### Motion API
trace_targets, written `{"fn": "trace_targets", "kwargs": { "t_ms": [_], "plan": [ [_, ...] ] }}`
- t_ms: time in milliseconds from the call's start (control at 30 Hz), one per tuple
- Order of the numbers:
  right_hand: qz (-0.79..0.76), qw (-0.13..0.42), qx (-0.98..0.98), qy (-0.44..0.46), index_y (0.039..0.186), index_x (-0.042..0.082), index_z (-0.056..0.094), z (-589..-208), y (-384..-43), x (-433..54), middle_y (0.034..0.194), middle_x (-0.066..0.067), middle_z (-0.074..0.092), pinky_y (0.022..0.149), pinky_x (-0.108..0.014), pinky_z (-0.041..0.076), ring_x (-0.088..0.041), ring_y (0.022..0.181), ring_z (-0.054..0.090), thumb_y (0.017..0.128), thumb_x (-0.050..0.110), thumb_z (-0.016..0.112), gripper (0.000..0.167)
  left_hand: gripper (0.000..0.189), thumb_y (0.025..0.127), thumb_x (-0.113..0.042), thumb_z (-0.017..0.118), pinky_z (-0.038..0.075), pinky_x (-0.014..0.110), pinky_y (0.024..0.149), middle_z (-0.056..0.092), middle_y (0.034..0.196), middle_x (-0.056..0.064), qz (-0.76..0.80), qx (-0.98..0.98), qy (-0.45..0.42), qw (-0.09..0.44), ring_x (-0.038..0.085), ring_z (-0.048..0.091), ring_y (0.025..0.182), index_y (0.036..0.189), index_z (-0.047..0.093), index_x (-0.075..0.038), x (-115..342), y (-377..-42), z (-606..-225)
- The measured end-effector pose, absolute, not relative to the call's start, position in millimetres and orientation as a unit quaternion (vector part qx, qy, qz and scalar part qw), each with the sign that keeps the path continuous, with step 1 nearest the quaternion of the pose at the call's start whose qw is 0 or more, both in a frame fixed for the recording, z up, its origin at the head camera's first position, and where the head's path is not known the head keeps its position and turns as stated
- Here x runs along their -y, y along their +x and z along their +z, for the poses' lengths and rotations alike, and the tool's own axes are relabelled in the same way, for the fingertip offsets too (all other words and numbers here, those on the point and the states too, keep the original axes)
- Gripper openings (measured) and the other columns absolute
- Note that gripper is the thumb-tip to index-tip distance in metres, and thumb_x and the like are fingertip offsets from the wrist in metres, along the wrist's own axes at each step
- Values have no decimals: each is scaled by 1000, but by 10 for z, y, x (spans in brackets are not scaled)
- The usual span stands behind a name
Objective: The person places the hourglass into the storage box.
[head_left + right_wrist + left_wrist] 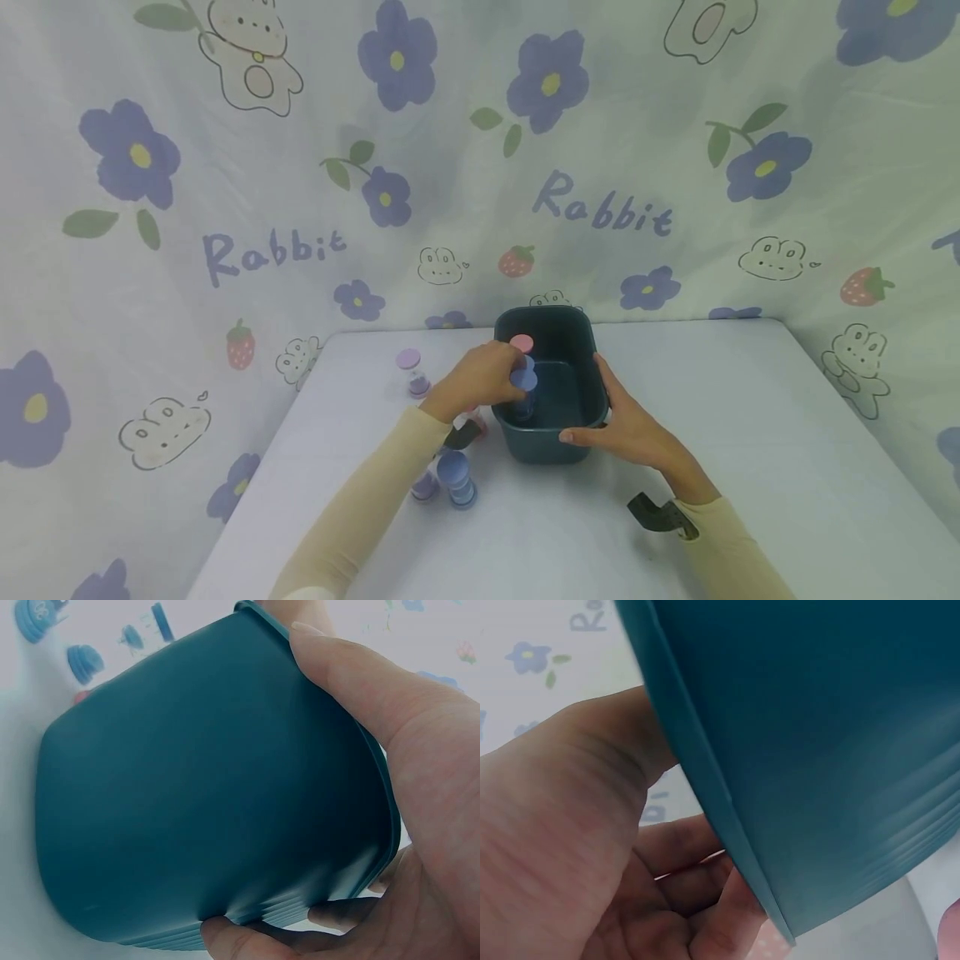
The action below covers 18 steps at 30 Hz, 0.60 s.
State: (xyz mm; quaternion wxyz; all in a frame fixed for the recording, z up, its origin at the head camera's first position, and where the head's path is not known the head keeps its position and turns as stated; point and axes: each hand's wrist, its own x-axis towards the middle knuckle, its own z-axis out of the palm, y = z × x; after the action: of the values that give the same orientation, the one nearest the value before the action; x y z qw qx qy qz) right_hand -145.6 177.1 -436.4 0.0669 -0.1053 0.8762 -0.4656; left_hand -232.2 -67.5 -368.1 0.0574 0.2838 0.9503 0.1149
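A dark teal plastic bin [549, 446] stands on the white table. My left hand [480, 379] reaches over its left rim and pinches a blue sand timer [523, 382] just inside; a second blue round end shows close behind. In the left wrist view, the bin wall hides what the fingertips hold. A pink-capped sand timer [522, 342] is also inside, toward the back left. My right hand [637, 423] grips the bin's right front corner, thumb over the front rim and fingers along the side, as the right wrist view also shows.
Left of the bin stand a purple sand timer [414, 373], a pink one [476, 423] partly behind the left wrist, a blue one [457, 480] and another purple one [423, 487] partly covered by the sleeve. A patterned curtain [450, 208] hangs behind the table [697, 375].
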Motion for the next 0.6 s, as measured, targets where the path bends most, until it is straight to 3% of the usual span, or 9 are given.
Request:
{"fn": "trace_targets", "kwargs": {
  "t_ms": [600],
  "plan": [
    [-461,68,-879,-101,167,22,-6,-4371,-1456,-1773,176,-15,4,114,-75,34,-52,157,20,79,54,84,130,32,82,-30,87,59,32,76,75,89,2,25,-954,296,52,17,62,75,105,76,-11,591,-2334,-3695]
  ]
}}
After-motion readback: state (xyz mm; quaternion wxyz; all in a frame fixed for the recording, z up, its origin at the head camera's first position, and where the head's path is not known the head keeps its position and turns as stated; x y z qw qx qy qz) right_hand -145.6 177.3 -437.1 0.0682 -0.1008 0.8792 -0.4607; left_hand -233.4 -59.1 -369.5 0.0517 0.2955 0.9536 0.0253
